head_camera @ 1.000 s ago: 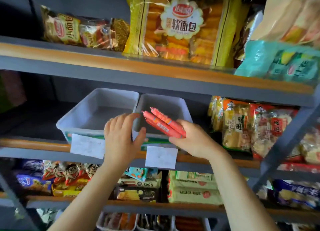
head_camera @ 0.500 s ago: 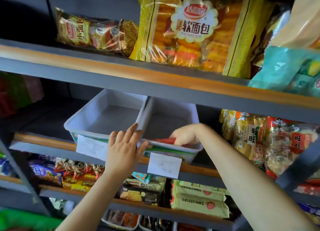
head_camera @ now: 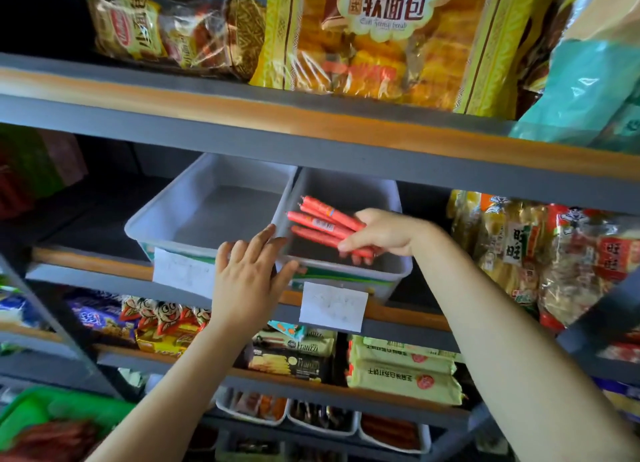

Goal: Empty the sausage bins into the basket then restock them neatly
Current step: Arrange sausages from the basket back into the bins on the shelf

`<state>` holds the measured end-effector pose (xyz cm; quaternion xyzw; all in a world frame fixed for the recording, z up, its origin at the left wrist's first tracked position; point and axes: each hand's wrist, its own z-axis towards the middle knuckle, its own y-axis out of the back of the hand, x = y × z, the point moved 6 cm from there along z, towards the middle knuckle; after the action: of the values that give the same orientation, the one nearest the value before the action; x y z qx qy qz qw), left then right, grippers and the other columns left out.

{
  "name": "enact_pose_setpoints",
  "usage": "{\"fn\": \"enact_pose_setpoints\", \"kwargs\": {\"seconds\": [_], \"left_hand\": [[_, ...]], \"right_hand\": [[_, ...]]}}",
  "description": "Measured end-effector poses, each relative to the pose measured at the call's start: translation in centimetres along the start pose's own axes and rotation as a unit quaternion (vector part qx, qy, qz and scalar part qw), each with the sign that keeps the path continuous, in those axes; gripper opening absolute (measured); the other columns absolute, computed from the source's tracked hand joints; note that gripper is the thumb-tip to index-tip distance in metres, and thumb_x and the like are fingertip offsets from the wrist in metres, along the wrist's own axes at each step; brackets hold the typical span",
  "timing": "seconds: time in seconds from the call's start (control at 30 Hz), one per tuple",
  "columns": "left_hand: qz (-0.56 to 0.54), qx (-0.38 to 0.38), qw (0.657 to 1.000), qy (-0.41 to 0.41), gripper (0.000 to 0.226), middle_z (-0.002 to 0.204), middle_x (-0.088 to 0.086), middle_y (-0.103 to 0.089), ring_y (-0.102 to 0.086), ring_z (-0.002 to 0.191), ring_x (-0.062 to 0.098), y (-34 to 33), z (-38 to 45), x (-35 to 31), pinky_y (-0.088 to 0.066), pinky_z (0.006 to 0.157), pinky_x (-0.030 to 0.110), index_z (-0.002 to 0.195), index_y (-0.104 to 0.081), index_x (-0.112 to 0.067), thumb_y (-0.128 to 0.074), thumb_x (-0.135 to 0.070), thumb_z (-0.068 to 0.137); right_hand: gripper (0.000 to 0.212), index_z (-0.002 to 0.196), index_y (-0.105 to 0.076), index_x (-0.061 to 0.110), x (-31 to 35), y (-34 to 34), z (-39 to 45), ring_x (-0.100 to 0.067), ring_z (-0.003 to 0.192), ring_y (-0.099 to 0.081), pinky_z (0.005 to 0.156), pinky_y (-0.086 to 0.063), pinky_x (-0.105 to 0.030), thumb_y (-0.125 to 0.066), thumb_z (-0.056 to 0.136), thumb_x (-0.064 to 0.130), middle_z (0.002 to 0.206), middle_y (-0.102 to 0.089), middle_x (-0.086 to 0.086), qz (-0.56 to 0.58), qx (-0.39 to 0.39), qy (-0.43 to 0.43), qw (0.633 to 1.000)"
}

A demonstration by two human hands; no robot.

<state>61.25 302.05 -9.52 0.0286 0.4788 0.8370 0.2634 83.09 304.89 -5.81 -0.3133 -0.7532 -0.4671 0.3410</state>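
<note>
Right hand [head_camera: 384, 233] pinching red sausages [head_camera: 325, 224] low inside right bin [head_camera: 391, 271], long axis toward back-left; left hand [head_camera: 252, 274] spread flat on rim, steadying; left bin [head_camera: 166, 215] empty.

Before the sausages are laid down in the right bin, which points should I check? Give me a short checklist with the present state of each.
1. Right hand grips the bundle of red sausages: ok.
2. Bundle is over the right bin, inside its walls: ok.
3. Left hand rests on the front rims where the right bin meets the left bin, steadying them: ok.
4. Floor of the right bin under the bundle is free: cannot tell, partly hidden by the hand.
5. Sausages lie parallel in the grip: ok, roughly aligned.
6. Left bin shows no sausages: ok.
</note>
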Motion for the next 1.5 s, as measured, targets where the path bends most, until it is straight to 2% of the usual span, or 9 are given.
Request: {"fn": "enact_pose_setpoints", "kwargs": {"seconds": [0.2,0.27,0.37,0.5,0.8,0.97,1.13,1.27,1.5], "left_hand": [[-0.252,-0.046,0.965,0.063,0.057,0.120,-0.007,-0.061,-0.050,0.110,0.007,4.2,0.0,0.6,-0.036,0.091,0.020,0.126,-0.060,-0.019,-0.050,-0.060,0.088],[-0.436,-0.041,0.889,0.136,0.045,0.112,-0.011,-0.067,-0.057,0.107,-0.001,5.4,-0.6,-0.1,-0.040,0.088,0.011,0.114,-0.065,-0.021,-0.062,-0.057,0.088],[-0.695,0.088,0.691,0.180,0.057,0.113,0.017,-0.070,-0.066,0.107,0.027,3.7,-0.7,-2.8,-0.050,0.093,0.035,0.119,-0.062,0.000,-0.060,-0.049,0.092],[-0.775,0.102,0.577,0.237,0.056,0.123,0.024,-0.064,-0.063,0.092,0.040,3.7,-0.4,-2.3,-0.052,0.064,0.042,0.124,-0.058,-0.003,-0.062,-0.045,0.088],[-0.800,0.199,0.520,0.225,0.044,0.123,0.007,-0.069,-0.063,0.071,0.023,3.7,-2.3,1.2,-0.039,0.039,0.023,0.129,-0.059,-0.009,-0.051,-0.029,0.091],[-0.778,0.221,0.548,0.212,0.039,0.101,0.012,-0.070,-0.047,0.040,0.014,5.0,-2.6,3.6,-0.034,0.035,0.021,0.120,-0.067,-0.007,-0.051,-0.029,0.093],[-0.742,0.199,0.616,0.177,0.029,0.083,0.017,-0.068,-0.053,0.051,0.026,6.6,-2.4,7.3,-0.034,0.044,0.028,0.109,-0.074,-0.012,-0.065,-0.031,0.090],[-0.717,0.178,0.650,0.176,0.028,0.078,0.016,-0.071,-0.063,0.055,0.026,7.7,-2.2,10.9,-0.044,0.047,0.029,0.103,-0.075,-0.008,-0.065,-0.032,0.092],[-0.541,-0.070,0.801,0.246,0.010,0.094,-0.007,-0.074,-0.068,0.091,0.007,9.9,-3.3,20.0,-0.053,0.078,0.018,0.100,-0.073,-0.025,-0.066,-0.024,0.094]], "right_hand": [[0.017,0.098,-0.058,0.002,3.3,-1.8,-4.7,-0.015,0.052,-0.055,0.039,-0.040,-0.020,-0.068,0.085,0.007,0.085,-0.067,-0.016,0.126,0.079,0.095,0.984],[0.019,0.097,-0.057,0.001,4.2,-3.4,-5.4,-0.014,0.050,-0.056,0.038,-0.039,-0.019,-0.066,0.082,0.009,0.082,-0.066,-0.014,0.160,0.099,0.114,0.976],[0.020,0.098,-0.058,0.003,5.4,-6.2,-5.5,-0.015,0.052,-0.057,0.041,-0.041,-0.021,-0.066,0.082,0.010,0.079,-0.066,-0.011,0.180,0.107,0.131,0.969],[0.022,0.106,-0.058,0.005,6.3,-9.7,-5.1,-0.025,0.062,-0.065,0.054,-0.054,-0.029,-0.063,0.086,0.011,0.087,-0.066,-0.015,0.196,0.133,0.126,0.963],[0.023,0.111,-0.057,0.003,7.6,-15.2,-4.3,-0.031,0.064,-0.070,0.059,-0.060,-0.037,-0.051,0.093,0.016,0.093,-0.068,-0.025,0.266,0.172,0.070,0.946],[0.023,0.118,-0.057,0.002,8.8,-17.3,-3.4,-0.038,0.078,-0.071,0.071,-0.060,-0.046,-0.051,0.096,0.006,0.104,-0.064,-0.028,0.287,0.166,0.048,0.942],[0.024,0.114,-0.064,0.005,10.7,-19.2,-1.5,-0.038,0.103,-0.065,0.095,-0.054,-0.047,-0.058,0.091,0.001,0.110,-0.069,-0.020,0.276,0.109,0.054,0.953],[0.019,0.107,-0.067,0.009,13.0,-21.1,-0.2,-0.031,0.090,-0.068,0.085,-0.058,-0.041,-0.062,0.089,0.005,0.099,-0.071,-0.014,0.252,0.098,0.050,0.961],[0.010,0.093,-0.067,0.012,16.8,-16.2,3.7,-0.022,0.079,-0.069,0.079,-0.057,-0.038,-0.073,0.085,0.008,0.090,-0.073,-0.010,-0.018,-0.167,0.056,0.984]]}}
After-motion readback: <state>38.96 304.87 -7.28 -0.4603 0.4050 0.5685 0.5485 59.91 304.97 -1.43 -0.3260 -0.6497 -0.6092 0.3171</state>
